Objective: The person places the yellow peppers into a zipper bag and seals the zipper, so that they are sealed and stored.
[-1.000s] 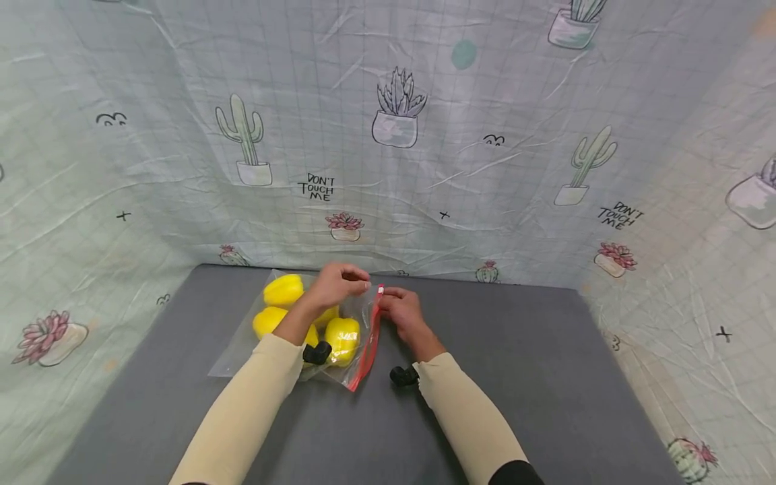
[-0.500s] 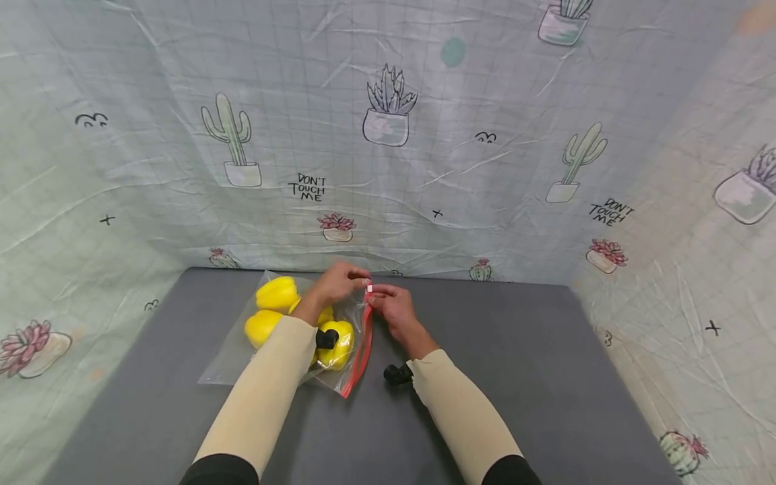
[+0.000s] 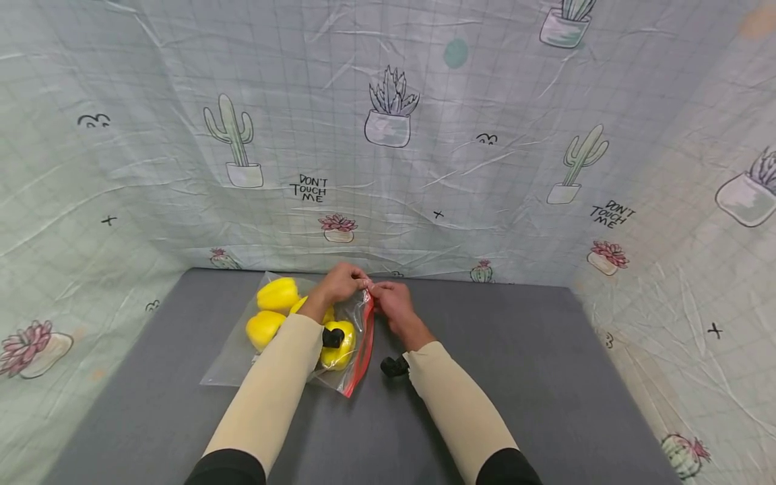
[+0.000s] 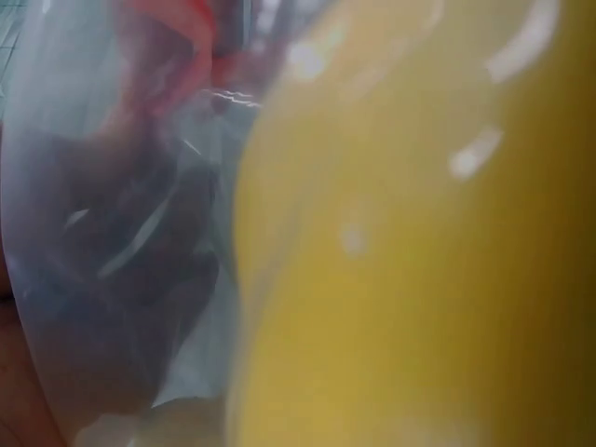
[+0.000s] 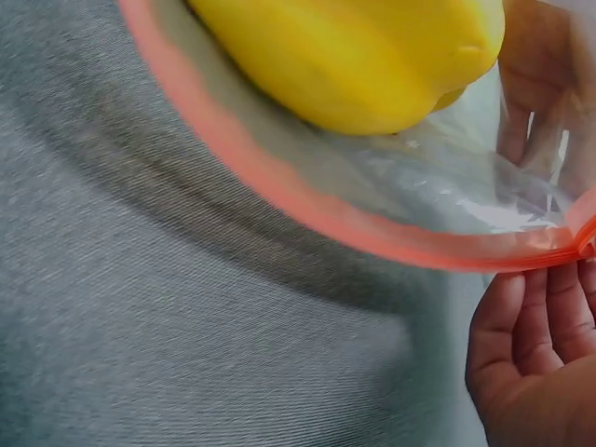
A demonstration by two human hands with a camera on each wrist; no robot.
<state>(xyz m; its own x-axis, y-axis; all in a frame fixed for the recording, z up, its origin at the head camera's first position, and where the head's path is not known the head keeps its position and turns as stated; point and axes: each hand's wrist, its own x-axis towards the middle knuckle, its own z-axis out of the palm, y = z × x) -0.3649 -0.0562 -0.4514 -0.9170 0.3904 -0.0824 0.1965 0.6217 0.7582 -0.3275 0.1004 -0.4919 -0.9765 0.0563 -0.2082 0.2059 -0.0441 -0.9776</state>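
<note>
A clear zip bag (image 3: 227, 369) lies on the table with several yellow bell peppers (image 3: 277, 294) inside it. Its red zip edge (image 3: 366, 347) faces right. At the far end of that edge, my left hand (image 3: 339, 283) pinches the bag's corner, its forearm crossing over the peppers. My right hand (image 3: 394, 304) meets it there, thumb and fingers gripping the red zip. In the right wrist view, the right hand (image 5: 540, 372) has curled fingers at the zip, and a bell pepper (image 5: 372, 56) shows through the plastic. A blurred bell pepper (image 4: 400, 242) fills much of the left wrist view.
The grey table (image 3: 515, 377) stretches right and forward of the bag. Behind it and at both sides hangs a pale curtain (image 3: 436, 168) printed with cacti. Black wrist cameras (image 3: 394, 367) sit under the sleeves.
My left fingers have come to the bag's far corner and now pinch it. The right fingers have closed in beside them, covering the white zip slider that showed before.
</note>
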